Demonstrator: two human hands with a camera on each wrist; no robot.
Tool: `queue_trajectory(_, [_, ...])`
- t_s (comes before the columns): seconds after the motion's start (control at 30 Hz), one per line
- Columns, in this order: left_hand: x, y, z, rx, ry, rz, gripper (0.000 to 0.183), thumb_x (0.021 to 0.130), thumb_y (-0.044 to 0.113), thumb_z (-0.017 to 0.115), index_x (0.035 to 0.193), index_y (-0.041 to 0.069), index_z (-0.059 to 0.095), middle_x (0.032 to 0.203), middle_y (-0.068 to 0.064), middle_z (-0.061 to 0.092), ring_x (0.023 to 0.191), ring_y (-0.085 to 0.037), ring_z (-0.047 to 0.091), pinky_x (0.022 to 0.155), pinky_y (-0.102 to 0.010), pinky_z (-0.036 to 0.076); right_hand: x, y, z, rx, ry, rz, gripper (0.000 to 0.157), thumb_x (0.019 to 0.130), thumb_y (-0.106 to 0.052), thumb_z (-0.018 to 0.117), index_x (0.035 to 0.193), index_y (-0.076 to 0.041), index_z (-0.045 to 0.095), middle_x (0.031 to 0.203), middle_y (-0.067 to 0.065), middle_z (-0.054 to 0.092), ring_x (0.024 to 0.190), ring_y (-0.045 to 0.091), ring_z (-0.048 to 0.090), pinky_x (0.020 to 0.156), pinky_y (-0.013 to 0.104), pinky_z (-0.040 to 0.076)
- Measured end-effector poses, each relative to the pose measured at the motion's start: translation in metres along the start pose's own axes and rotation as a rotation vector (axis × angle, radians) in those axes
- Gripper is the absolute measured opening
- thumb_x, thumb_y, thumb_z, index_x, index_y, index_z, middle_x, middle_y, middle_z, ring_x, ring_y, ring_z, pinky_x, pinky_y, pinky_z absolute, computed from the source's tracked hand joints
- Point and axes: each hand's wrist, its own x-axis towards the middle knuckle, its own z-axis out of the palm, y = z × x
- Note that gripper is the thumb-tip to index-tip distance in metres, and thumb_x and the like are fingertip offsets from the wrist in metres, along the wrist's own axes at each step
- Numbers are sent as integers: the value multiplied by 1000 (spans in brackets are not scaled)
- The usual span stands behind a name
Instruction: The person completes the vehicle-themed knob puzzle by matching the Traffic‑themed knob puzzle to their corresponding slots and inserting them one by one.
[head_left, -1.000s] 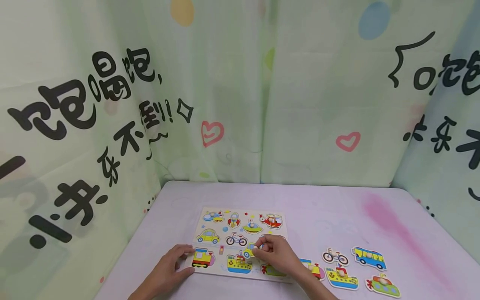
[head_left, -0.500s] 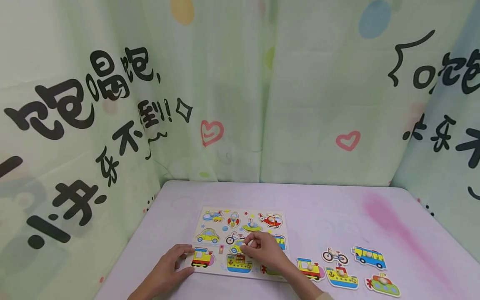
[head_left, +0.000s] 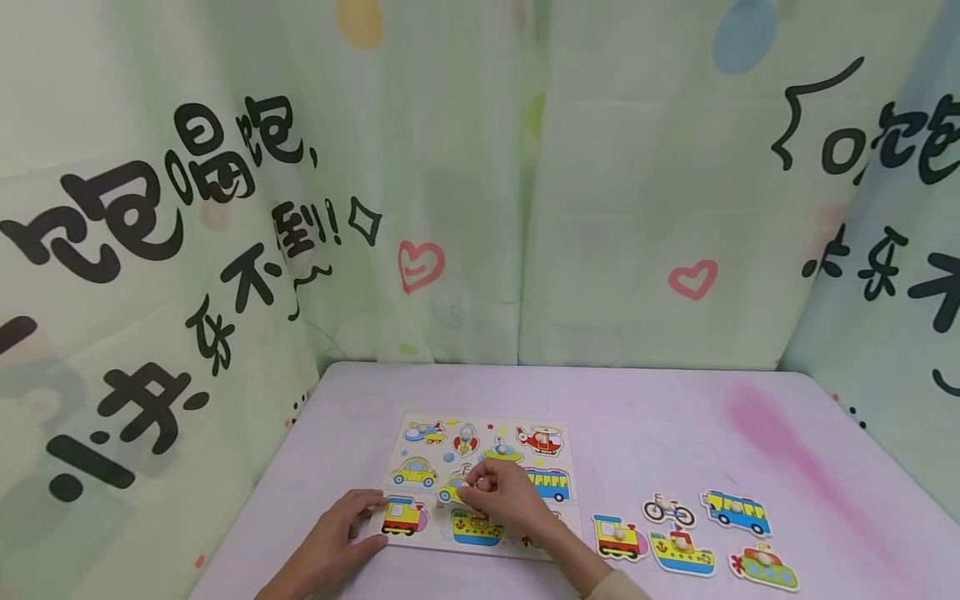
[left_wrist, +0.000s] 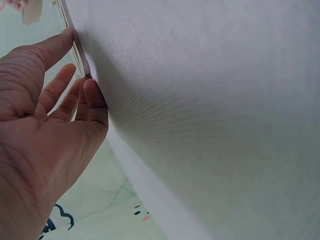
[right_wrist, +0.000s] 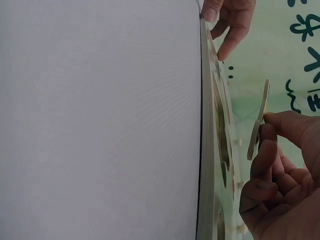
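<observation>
A flat yellow car piece (head_left: pixel 451 487) hangs just above a wooden puzzle board (head_left: pixel 431 537). My right hand (head_left: pixel 508 498) pinches it between thumb and index finger. In the right wrist view this puzzle piece (right_wrist: pixel 259 122) is seen edge-on, apart from the board. My left hand (head_left: pixel 341 527) rests at the board's near left corner, fingers and thumb touching the edge. The left wrist view shows the left hand (left_wrist: pixel 50 110) with its thumb along the board's edge. Plane, rocket, UFO and helicopter pieces sit in the board's top row. The right hand covers part of the board's middle.
To the right of the board lie loose pieces: a train (head_left: pixel 619 537), a bicycle (head_left: pixel 670 510), a ship (head_left: pixel 682 552), a bus (head_left: pixel 737 512) and a submarine (head_left: pixel 765 567). A printed curtain (head_left: pixel 600 208) stands around the white table (head_left: pixel 660 433).
My right hand has carried the yellow car piece leftward over the board, from near the bus picture to left of the bicycle picture. The left hand has stayed at the board's edge.
</observation>
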Motion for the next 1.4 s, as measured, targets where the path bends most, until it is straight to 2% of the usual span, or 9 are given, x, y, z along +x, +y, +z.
queue_trajectory(0.23, [-1,1,-1,-4,3,8,47,83,24,85,125,14,66,136,-6,59,107,-19,56,85,-34,54,10,-9,12,19,-14,-5,18,92,-26,76,95,-10,69,66,-4,55,56,10,49,50,20,37])
queue_trajectory(0.37, [0,1,-1,-10,3,4,47,83,23,86,125,15,66,135,-5,59,103,-18,55,82,-29,53,17,-10,19,-11,-12,-20,16,93,-25,76,94,-11,68,65,-5,54,55,9,47,50,19,35])
queue_trajectory(0.5, [-2,0,-2,-5,6,33,47,83,22,85,126,14,65,132,-4,59,102,-17,54,78,-23,50,23,-11,26,-30,-3,-26,16,92,-24,75,94,-11,68,65,-5,53,56,8,47,51,19,34])
queue_trajectory(0.7, [-2,-2,-2,1,13,80,46,84,23,84,125,14,65,132,-3,59,102,-18,54,76,-22,48,33,-15,35,-47,2,6,16,91,-25,77,92,-12,67,64,-3,57,57,10,50,51,21,36])
queue_trajectory(1.13, [-1,-3,-5,-8,-4,70,46,85,24,84,126,14,64,133,-5,59,102,-18,54,76,-21,47,48,-24,46,-95,-15,7,16,92,-25,75,91,-14,64,67,-1,55,51,13,58,50,23,39])
queue_trajectory(1.4, [-2,-3,-3,-4,-5,89,45,85,24,84,125,15,65,133,-5,59,101,-17,54,74,-21,47,57,-26,50,-163,-13,2,16,91,-24,76,90,-12,65,74,-1,55,50,12,55,50,24,41])
